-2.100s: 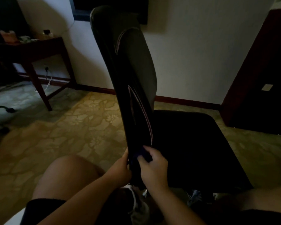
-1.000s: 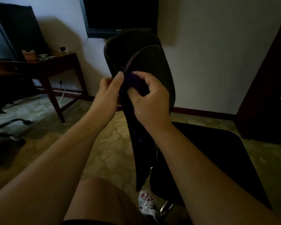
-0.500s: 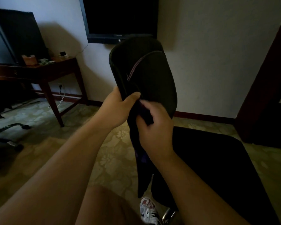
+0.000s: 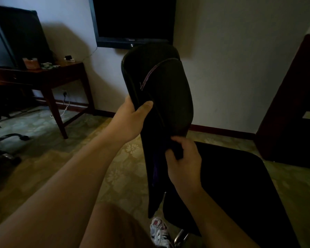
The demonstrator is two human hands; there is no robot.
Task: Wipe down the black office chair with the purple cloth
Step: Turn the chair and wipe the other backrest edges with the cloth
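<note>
Black chair point(image 4: 165, 90): the backrest stands upright at centre and the seat spreads toward 4 o'clock. Television point(image 4: 132, 20): on the wall at 12 o'clock. Wooden table point(image 4: 43, 76): at 10 o'clock. Left hand point(image 4: 131, 120): grips the backrest's left edge, thumb on the near face, fingers wrapped behind. Right hand point(image 4: 184, 165): at 5 o'clock of the left hand, fingers curled, pinching the purple cloth point(image 4: 155, 170) against the lower backrest; a purple fold hangs down beside it. Shoe point(image 4: 158, 230): on the floor at 6 o'clock.
</note>
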